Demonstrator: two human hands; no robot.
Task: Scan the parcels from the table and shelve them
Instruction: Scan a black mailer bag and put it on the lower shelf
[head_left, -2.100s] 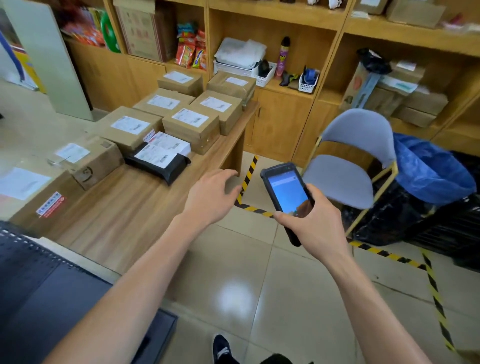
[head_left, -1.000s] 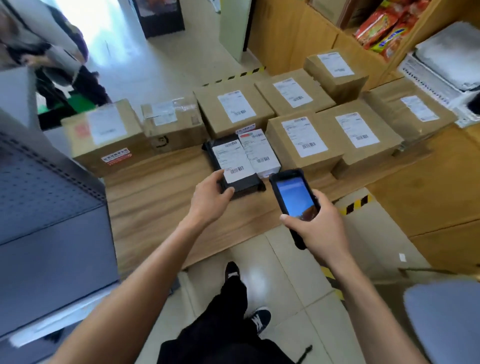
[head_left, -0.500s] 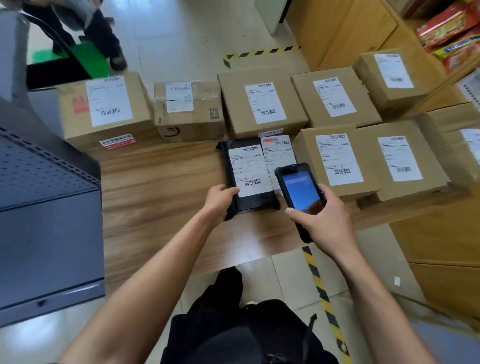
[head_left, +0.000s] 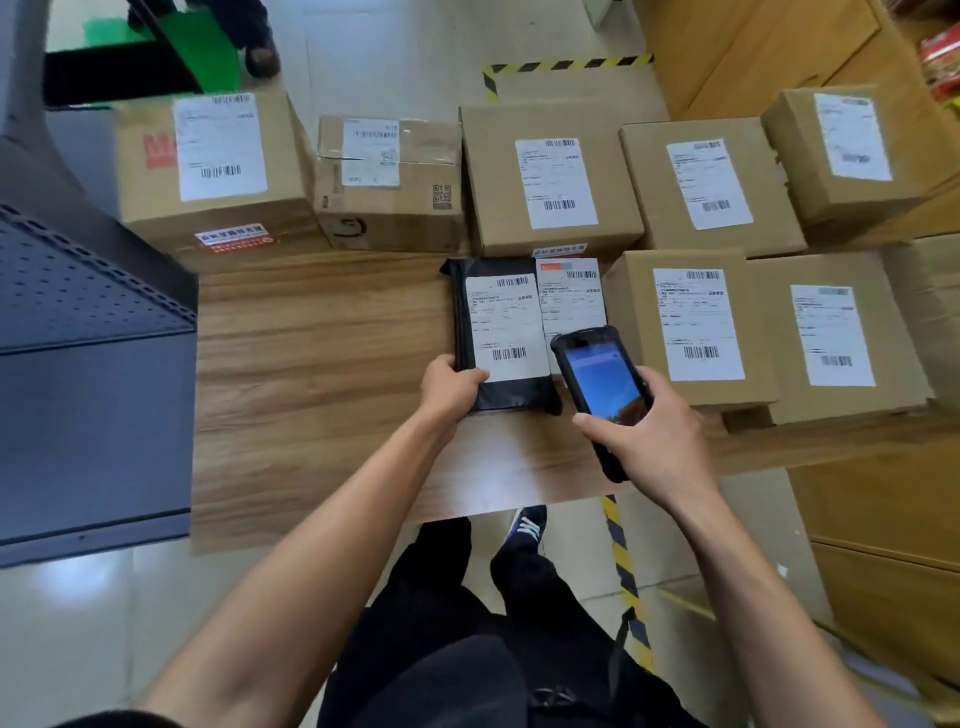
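A black plastic mailer parcel (head_left: 503, 332) with a white barcode label lies on the wooden table (head_left: 311, 374). My left hand (head_left: 451, 387) grips its near left corner, thumb on top. My right hand (head_left: 652, 434) holds a black handheld scanner (head_left: 602, 384), its blue screen lit, just right of the mailer and above the table's front edge. A second, white-labelled flat parcel (head_left: 571, 299) lies partly under the scanner. Several brown cardboard boxes with labels stand in rows behind and to the right, such as one box (head_left: 691, 325) beside the scanner.
A dark grey metal shelf unit (head_left: 88, 374) stands at the left of the table. Wooden cabinets (head_left: 878, 545) line the right. Yellow-black tape (head_left: 623, 571) runs over the tiled floor by my legs. A person's foot (head_left: 260, 49) shows at the far side.
I have stepped up to the table and now look straight down on it. My left hand has reached the black mailer and closed on its corner. The scanner has come in beside it.
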